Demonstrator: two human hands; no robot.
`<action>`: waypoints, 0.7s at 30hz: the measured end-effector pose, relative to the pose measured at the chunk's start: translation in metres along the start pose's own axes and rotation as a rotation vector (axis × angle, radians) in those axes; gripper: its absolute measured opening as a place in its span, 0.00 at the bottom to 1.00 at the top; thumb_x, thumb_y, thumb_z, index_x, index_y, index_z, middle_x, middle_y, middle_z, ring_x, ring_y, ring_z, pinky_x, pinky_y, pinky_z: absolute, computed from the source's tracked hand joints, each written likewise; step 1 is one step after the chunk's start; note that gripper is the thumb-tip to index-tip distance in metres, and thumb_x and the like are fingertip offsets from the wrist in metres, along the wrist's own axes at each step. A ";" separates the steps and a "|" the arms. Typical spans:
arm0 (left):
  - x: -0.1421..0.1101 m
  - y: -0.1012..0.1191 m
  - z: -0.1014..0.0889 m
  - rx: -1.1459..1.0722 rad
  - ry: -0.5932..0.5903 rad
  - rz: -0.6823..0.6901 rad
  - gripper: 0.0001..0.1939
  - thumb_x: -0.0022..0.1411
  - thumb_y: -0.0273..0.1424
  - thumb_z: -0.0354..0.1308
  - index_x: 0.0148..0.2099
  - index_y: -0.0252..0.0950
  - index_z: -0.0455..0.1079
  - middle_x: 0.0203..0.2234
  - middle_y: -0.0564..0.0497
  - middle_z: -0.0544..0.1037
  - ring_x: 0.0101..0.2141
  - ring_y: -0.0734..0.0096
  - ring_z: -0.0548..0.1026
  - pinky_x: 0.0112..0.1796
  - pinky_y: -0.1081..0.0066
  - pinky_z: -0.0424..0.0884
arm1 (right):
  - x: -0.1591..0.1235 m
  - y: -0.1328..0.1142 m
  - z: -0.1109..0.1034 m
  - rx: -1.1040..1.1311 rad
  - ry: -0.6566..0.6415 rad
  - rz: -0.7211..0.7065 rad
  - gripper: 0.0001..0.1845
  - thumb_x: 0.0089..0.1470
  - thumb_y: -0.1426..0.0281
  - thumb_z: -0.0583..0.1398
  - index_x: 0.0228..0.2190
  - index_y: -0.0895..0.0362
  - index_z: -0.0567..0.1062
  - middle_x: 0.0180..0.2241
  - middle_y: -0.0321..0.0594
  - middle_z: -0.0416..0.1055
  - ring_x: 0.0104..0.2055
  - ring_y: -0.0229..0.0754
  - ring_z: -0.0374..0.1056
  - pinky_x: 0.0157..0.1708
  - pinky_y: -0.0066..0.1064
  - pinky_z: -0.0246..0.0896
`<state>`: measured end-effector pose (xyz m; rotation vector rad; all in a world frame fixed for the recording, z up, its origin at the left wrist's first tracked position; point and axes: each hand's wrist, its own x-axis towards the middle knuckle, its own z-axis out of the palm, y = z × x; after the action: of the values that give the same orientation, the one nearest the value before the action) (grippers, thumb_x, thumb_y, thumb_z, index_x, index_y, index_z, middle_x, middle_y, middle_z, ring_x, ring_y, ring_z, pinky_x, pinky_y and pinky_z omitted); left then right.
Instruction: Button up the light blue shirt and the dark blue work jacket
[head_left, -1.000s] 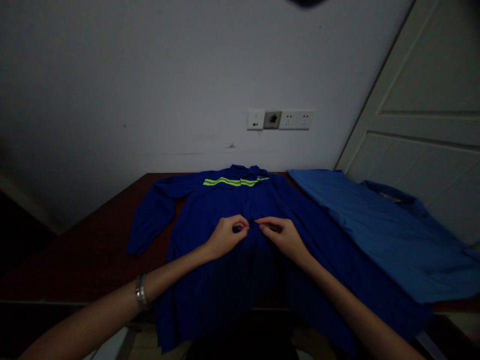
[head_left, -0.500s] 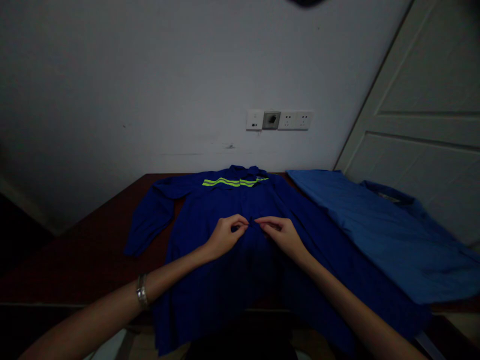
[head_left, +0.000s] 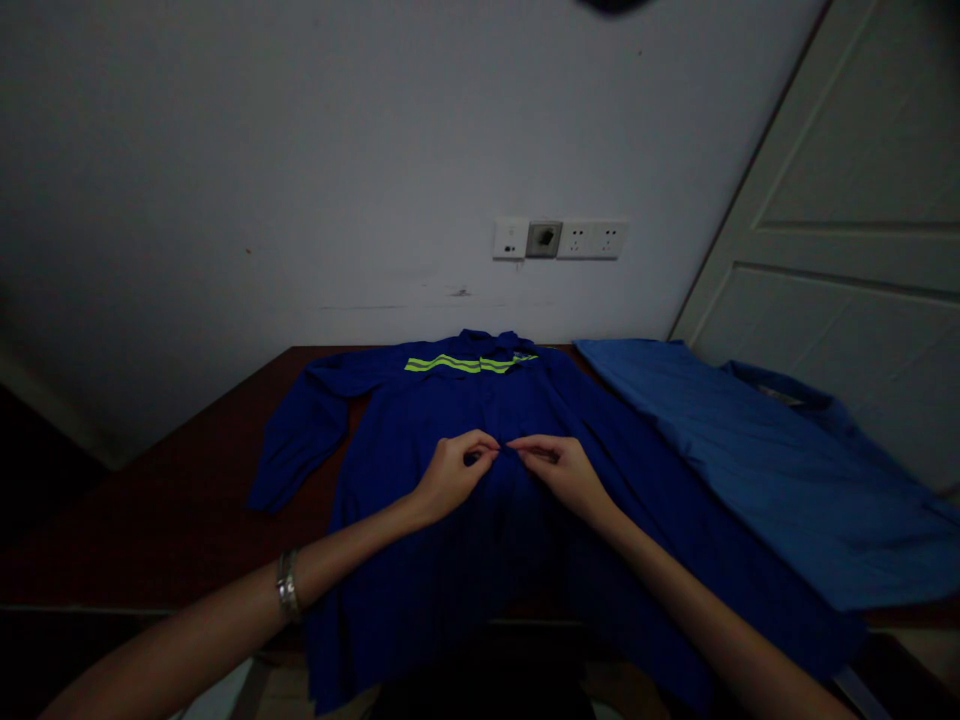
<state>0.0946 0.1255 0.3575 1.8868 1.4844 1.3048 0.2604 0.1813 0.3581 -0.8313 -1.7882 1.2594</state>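
Two garments lie on the dark wooden table (head_left: 187, 500), and we are working on the nearer one, a dark blue work jacket (head_left: 480, 520) with yellow reflective stripes (head_left: 465, 365) near its collar. It is spread front-up along the middle of the table, collar toward the far edge by the wall, hem hanging over the near edge, one sleeve stretched toward the left edge. Our left hand (head_left: 450, 475) and right hand (head_left: 566, 470) meet at the jacket's centre line, fingertips nearly touching. Each is pinched narrow on a bit of the front fabric there, thumb against forefinger. The light is dim, so we cannot tell whether a button or a zip sits between the fingers.

We judge the step in hand to be fastening the front closure at about mid-chest. What comes next likely calls for keeping both edges aligned and taut, then shifting both pinches along the centre line to the next fastening point, without dragging the jacket off the near edge.

A lighter blue garment (head_left: 750, 460) lies along the right edge, touching or overlapping the jacket's right side. A bracelet (head_left: 286, 587) circles our left wrist. Wall sockets (head_left: 559, 240) sit above the far edge.
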 end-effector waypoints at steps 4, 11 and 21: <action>0.000 0.002 0.001 -0.050 -0.002 -0.031 0.06 0.56 0.29 0.52 0.35 0.34 0.69 0.29 0.51 0.76 0.32 0.72 0.74 0.36 0.74 0.68 | 0.001 0.001 0.001 0.019 -0.011 -0.011 0.11 0.41 0.67 0.60 0.28 0.59 0.77 0.26 0.39 0.75 0.30 0.40 0.70 0.30 0.29 0.64; -0.002 0.001 0.005 -0.196 0.005 -0.146 0.07 0.54 0.28 0.52 0.32 0.36 0.55 0.22 0.58 0.72 0.26 0.77 0.71 0.31 0.76 0.65 | 0.002 0.001 0.001 -0.136 -0.049 -0.135 0.08 0.44 0.68 0.61 0.29 0.58 0.76 0.28 0.39 0.75 0.29 0.39 0.70 0.30 0.28 0.64; -0.003 0.008 0.003 -0.249 -0.036 -0.220 0.09 0.55 0.32 0.52 0.33 0.37 0.53 0.15 0.63 0.62 0.16 0.84 0.60 0.20 0.82 0.53 | 0.000 0.002 0.001 -0.493 -0.091 -0.537 0.08 0.53 0.72 0.55 0.32 0.56 0.75 0.32 0.41 0.73 0.36 0.40 0.68 0.39 0.32 0.63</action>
<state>0.1012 0.1207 0.3608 1.5368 1.3943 1.2792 0.2600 0.1813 0.3561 -0.4902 -2.2409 0.5227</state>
